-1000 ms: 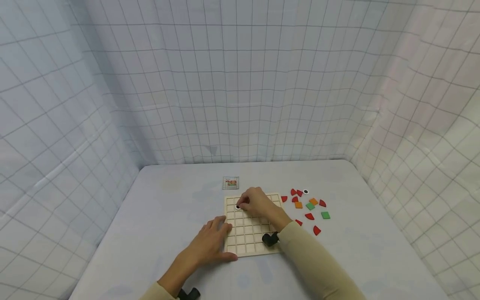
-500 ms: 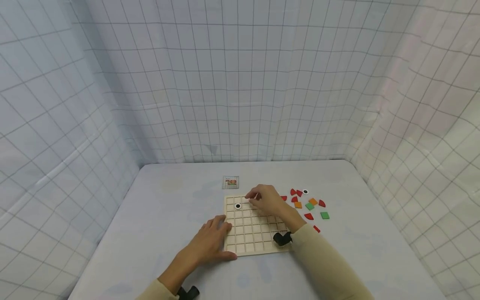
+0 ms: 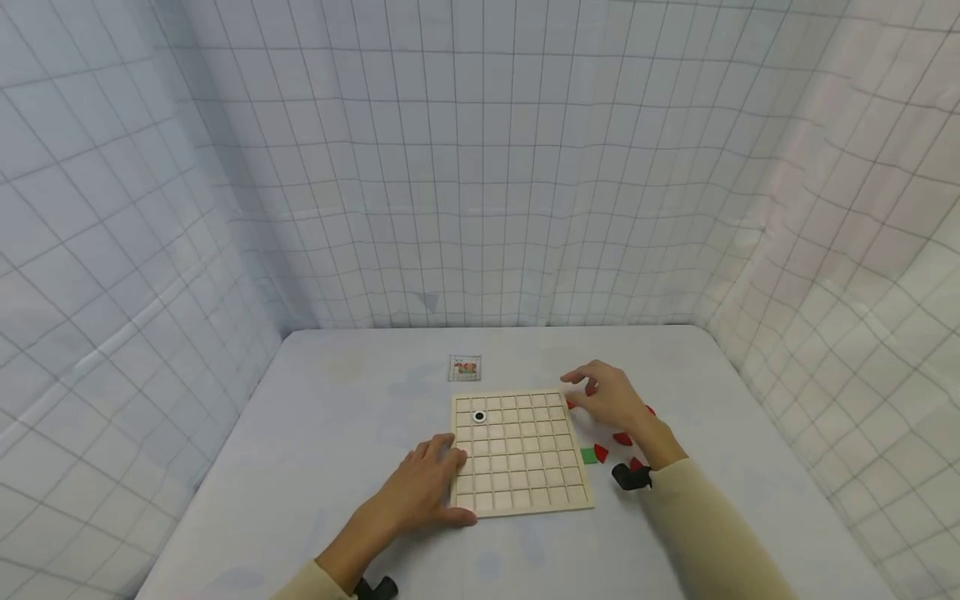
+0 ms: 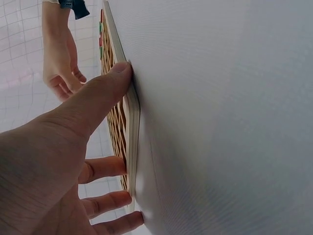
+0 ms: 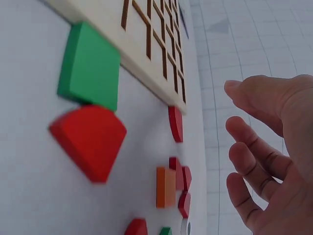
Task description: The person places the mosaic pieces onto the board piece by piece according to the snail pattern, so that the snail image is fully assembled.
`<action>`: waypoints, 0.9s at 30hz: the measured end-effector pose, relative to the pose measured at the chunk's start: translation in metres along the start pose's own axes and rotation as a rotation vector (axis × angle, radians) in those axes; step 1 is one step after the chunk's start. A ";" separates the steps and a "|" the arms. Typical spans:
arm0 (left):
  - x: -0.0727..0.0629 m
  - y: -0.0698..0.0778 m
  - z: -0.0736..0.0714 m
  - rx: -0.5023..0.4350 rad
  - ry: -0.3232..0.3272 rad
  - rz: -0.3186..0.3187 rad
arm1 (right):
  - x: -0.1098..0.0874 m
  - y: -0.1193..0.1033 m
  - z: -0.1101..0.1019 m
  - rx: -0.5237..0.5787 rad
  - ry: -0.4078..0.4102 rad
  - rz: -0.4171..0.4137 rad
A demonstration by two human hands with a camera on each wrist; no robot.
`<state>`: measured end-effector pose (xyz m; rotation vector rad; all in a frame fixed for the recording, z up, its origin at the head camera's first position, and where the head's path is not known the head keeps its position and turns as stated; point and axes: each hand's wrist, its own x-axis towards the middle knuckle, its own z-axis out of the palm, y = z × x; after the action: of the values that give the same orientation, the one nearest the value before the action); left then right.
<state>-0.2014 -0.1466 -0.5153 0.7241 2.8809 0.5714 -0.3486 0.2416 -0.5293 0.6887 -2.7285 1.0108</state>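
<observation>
My left hand rests at the left side of a pale wooden grid board. In the left wrist view its thumb touches the near edge, while the fingers reach the side edge. A white piece with a black dot sits in a cell near the board's upper left. Beyond the right edge, my right hand hovers over scattered coloured pieces, thumb and fingers apart, holding nothing. A green square and a red quarter-circle show beneath it in the right wrist view, along with an orange piece.
A small picture card lies behind the board on the white table. More red pieces lie around the right wrist; others are hidden by that hand. White grid-patterned cloth encloses the table at back and sides.
My right hand has let go of the white dotted piece, leaving it on the board, and has moved right, past the board's edge. The left hand stays where it was.
</observation>
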 end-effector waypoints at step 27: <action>0.000 -0.001 0.002 0.019 0.021 0.012 | -0.030 0.063 -0.036 0.009 -0.084 0.428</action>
<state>-0.2017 -0.1468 -0.5177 0.7431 2.9072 0.5567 -0.3518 0.3179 -0.5473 0.1453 -3.0198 1.0922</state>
